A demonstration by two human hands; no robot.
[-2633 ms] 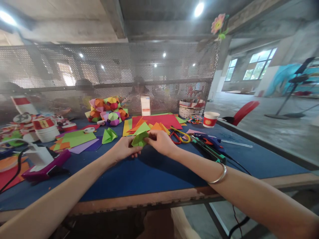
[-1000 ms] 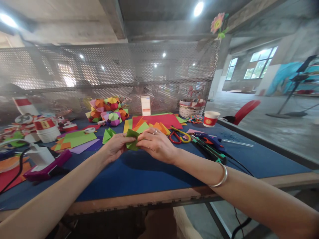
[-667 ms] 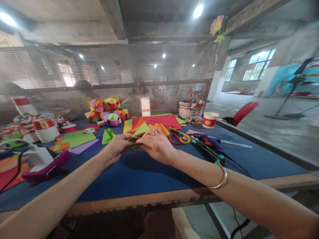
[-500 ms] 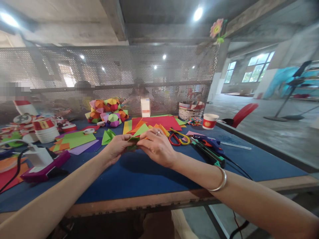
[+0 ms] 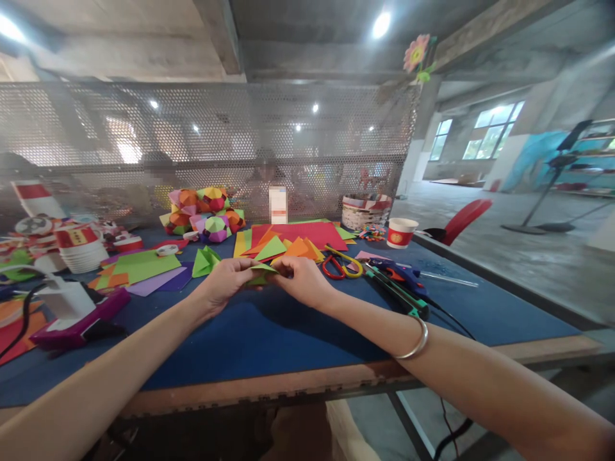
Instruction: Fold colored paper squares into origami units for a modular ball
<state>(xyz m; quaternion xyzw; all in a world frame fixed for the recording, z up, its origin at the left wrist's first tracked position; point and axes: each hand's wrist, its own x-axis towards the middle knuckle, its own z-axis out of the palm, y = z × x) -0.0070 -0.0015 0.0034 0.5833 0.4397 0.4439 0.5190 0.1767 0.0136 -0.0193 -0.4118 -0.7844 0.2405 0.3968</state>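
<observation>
A small folded piece of green paper is held above the blue table between both hands. My left hand pinches its left end, thumb on top. At its right end my right hand grips it with curled fingers; a bangle circles that wrist. Behind the hands lie folded orange papers and a folded light green triangle, on red sheets. A green folded paper piece stands left of my left hand. Scissors with red and yellow handles lie beyond my right hand.
A green-and-black cutter, a blue glue gun and a paper cup are on the right. Paper balls and a woven basket stand along the mesh partition. A purple power strip sits at left.
My right hand has turned and drawn slightly away to the right, its fingers shifting to the paper's right end. More of the green paper now shows between the hands.
</observation>
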